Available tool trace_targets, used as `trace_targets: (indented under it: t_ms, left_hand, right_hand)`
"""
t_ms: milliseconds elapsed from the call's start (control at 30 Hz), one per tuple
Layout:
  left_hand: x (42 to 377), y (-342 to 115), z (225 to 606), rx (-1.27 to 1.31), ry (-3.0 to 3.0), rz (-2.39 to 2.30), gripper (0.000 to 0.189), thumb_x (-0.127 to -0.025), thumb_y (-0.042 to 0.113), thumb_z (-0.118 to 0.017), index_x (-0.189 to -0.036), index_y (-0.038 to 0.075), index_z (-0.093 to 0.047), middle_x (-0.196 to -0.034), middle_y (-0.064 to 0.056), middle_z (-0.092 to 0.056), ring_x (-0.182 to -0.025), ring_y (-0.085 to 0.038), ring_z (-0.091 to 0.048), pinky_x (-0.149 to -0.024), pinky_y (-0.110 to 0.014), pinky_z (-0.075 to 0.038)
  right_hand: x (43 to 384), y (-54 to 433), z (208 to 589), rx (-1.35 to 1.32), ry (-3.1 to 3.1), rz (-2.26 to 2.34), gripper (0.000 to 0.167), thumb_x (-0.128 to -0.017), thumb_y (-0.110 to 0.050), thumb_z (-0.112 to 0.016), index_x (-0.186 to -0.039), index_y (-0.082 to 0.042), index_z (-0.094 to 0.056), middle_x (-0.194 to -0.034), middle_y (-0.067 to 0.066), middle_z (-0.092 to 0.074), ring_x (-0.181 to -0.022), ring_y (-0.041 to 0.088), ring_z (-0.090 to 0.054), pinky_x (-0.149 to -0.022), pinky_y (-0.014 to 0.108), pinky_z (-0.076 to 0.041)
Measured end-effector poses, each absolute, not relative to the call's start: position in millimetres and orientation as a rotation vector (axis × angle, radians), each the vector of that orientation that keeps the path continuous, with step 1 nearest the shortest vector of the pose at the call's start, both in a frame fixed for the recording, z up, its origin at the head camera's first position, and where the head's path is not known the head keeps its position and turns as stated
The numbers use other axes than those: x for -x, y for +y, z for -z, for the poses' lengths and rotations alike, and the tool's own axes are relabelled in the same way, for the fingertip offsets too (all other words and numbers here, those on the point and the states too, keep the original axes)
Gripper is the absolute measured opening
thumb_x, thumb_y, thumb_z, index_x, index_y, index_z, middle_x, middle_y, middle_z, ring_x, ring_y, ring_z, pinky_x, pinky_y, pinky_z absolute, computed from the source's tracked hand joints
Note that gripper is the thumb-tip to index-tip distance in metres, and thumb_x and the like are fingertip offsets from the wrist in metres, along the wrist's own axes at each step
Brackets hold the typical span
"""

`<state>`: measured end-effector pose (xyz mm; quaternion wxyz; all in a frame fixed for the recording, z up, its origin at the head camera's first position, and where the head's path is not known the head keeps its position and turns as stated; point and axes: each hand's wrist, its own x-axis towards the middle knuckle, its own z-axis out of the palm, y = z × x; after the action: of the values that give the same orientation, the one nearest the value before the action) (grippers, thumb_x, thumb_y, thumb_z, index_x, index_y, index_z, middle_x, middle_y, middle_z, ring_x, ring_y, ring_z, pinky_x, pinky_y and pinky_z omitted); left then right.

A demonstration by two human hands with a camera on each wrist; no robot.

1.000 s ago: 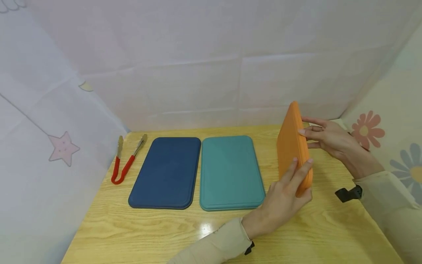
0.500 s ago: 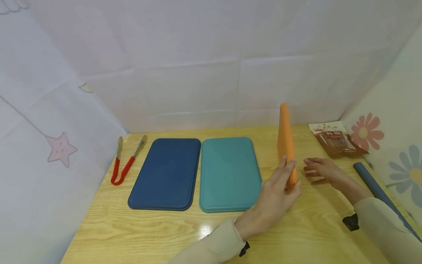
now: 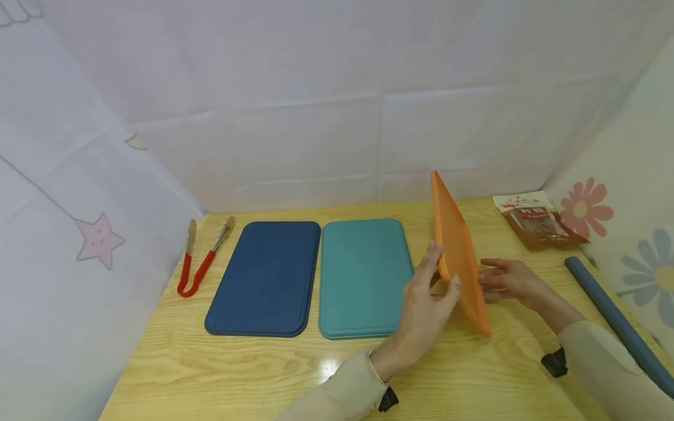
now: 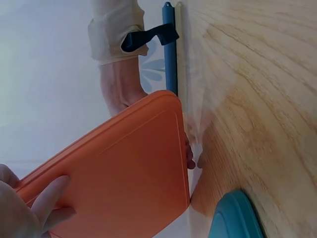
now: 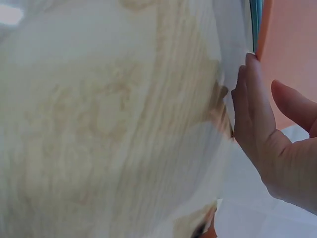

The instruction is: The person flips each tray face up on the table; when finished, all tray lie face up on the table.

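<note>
In the head view an orange shallow tray [image 3: 456, 251] stands tilted on edge, right of the middle. My left hand [image 3: 418, 310] pinches its near left edge, thumb on one face and fingers on the other; the left wrist view shows those fingers [image 4: 52, 198] against the orange face. At its right side is my right hand [image 3: 513, 280], its fingertips right at the lower edge and partly hidden behind it. In the right wrist view these fingers [image 5: 253, 94] are nearly straight, with the thumb apart from them. A teal tray [image 3: 365, 278] lies flat, left of the orange one.
A dark blue tray [image 3: 265, 278] lies beside the teal one. Red-handled tongs [image 3: 202, 260] are at the far left. A brown snack packet [image 3: 539, 222] sits at the back right, with a blue rod [image 3: 605, 310] along the right edge. Printed cloth walls [image 3: 316, 117] enclose the wooden table [image 3: 253, 374].
My right hand let go of the orange tray's upper part, drew back, then came to its lower edge. The tray moved left and turned in my left hand. The packet and rod came into view.
</note>
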<state>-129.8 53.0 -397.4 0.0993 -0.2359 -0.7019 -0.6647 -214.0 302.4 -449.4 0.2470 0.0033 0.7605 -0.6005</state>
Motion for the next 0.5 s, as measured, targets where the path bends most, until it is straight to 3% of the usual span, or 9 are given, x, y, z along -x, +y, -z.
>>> trace_targets:
  t_ms: [133,267,367,500]
  left_hand:
    - [129,49,395,0.672,-2.080,2.043,0.047,-0.105,0.028,-0.042,-0.150,0.017,-0.034,-0.157,0.000,-0.024,-0.119,-0.014,-0.055,-0.080,-0.021,-0.053]
    - [135,45,390,0.664,-1.979,2.248,0.042,-0.107,0.025,-0.035,-0.147,0.010,-0.039,-0.151,-0.008,-0.038,-0.114,-0.022,-0.060,-0.077,-0.030,-0.056]
    - [146,41,386,0.609,-1.878,2.431,0.044,-0.106,0.020,-0.041,-0.147,0.004,-0.038,-0.144,-0.015,-0.045,-0.106,-0.031,-0.064,-0.070,-0.035,-0.058]
    - [160,35,389,0.501,-1.899,2.530,0.053,-0.101,0.023,-0.052,-0.148,0.005,-0.035,-0.146,-0.013,-0.044,-0.100,-0.032,-0.067,-0.064,-0.038,-0.059]
  right_hand:
    - [214,306,453,-0.022,2.092,1.605,0.076,-0.095,-0.007,-0.061,-0.147,0.016,-0.011,-0.119,0.022,-0.060,-0.092,0.020,-0.068,-0.079,0.043,-0.056]
    - [214,314,455,-0.039,2.084,1.573,0.077,-0.092,-0.009,-0.065,-0.146,0.017,-0.016,-0.107,0.009,-0.066,-0.090,0.020,-0.069,-0.077,0.041,-0.057]
    - [214,322,456,-0.057,2.048,1.580,0.077,-0.092,-0.010,-0.065,-0.147,0.014,-0.018,-0.105,0.005,-0.067,-0.091,0.020,-0.069,-0.079,0.041,-0.056]
    - [211,333,454,-0.066,2.032,1.576,0.077,-0.092,-0.012,-0.066,-0.148,0.011,-0.020,-0.106,0.002,-0.067,-0.093,0.018,-0.068,-0.080,0.042,-0.056]
